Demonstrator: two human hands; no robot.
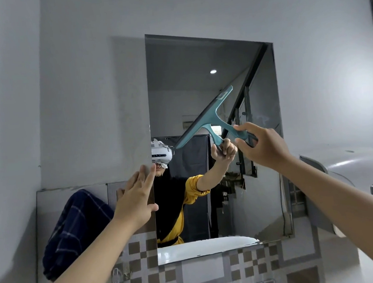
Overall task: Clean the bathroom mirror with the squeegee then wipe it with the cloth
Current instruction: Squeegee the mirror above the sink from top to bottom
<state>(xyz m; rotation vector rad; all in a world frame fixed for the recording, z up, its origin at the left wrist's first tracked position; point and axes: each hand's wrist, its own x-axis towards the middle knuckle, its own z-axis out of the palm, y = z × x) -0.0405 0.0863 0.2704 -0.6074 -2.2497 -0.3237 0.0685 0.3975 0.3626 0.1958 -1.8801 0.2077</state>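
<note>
The rectangular bathroom mirror (177,80) hangs on the grey wall ahead. A teal squeegee (210,115) lies tilted against the glass near its middle, blade running from lower left to upper right. My right hand (263,144) grips its handle at the mirror's right side. My left hand (136,198) is flat with fingers spread, resting on the wall and tiles by the mirror's left edge. A dark blue checked cloth (75,231) hangs on the wall to the lower left, apart from both hands.
A white basin (202,248) shows below the mirror's lower edge. Brown and grey checkered tiles (243,267) cover the wall beneath. A curved white fixture (355,167) juts out at the right. The mirror reflects a person in a yellow garment with a headset.
</note>
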